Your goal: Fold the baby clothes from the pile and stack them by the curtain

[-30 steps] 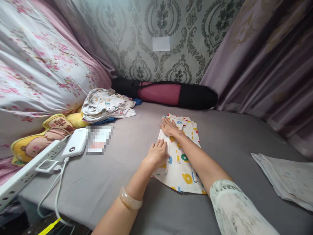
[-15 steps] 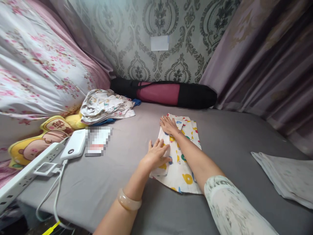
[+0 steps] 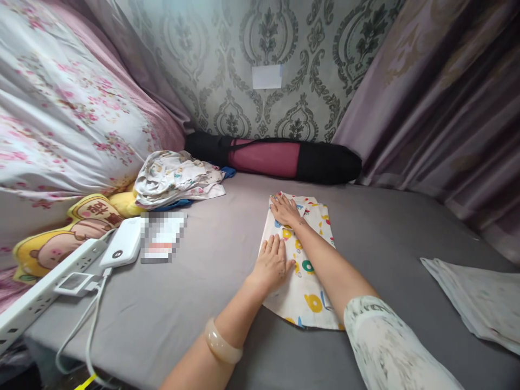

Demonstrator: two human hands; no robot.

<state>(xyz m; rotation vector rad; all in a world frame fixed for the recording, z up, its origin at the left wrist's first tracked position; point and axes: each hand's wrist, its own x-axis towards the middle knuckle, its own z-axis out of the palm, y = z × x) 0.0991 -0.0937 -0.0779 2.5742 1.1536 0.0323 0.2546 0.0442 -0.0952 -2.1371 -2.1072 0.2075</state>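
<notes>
A white garment with a colourful print [image 3: 314,276] lies partly folded on the grey sheet [image 3: 195,303], its left side turned in over the middle. My left hand [image 3: 273,264] rests flat on the folded left part, fingers pointing away from me and the thumb apart. Farther off, my right hand [image 3: 285,210] lies flat near the garment's far left corner, fingers stretched out. Both palms press on the cloth without gripping it. The hands and right forearm hide parts of the garment.
Folded pale cloths [image 3: 475,298] lie at the right. Crumpled printed clothes [image 3: 174,179] are at the back left, near a yellow cushion [image 3: 52,244]. A white power bank [image 3: 124,242] and power strip [image 3: 49,290] sit at the left. A black and maroon bag [image 3: 268,158] lies along the wall.
My left hand has moved right and now lies flatter on the garment's folded left side, fingers closer together. My right hand stays near the far corner. The view has shifted slightly.
</notes>
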